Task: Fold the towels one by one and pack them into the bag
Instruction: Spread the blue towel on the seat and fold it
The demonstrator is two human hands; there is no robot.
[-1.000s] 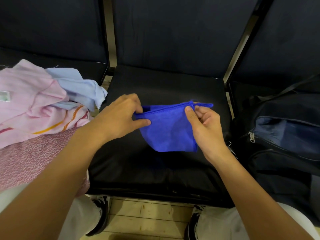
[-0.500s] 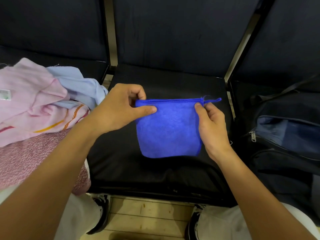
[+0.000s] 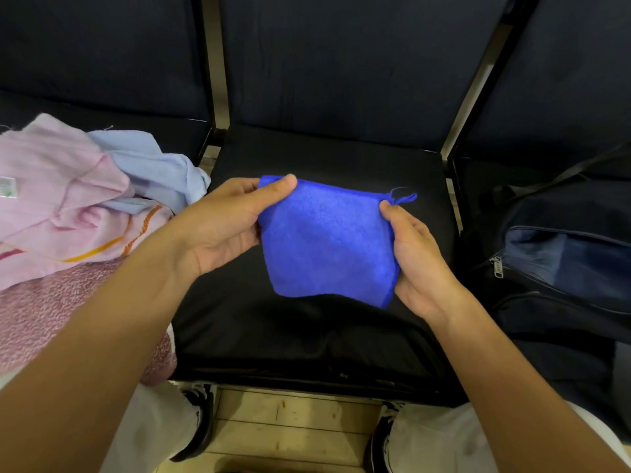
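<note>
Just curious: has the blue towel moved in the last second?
Yes. The blue towel, against the black seat, now hangs lower and slightly rightward toward the bag.

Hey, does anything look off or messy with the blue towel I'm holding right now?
Only a small thing: a loose loop or thread sticks out at the blue towel's top right corner, just above the right hand. The left hand holds the opposite corner.

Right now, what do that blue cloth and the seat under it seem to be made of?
The blue towel looks like soft microfibre or terry: a fuzzy, matte nap. The black seat cushion looks like smooth leather or vinyl, with a faint sheen; which one I cannot tell.
</note>
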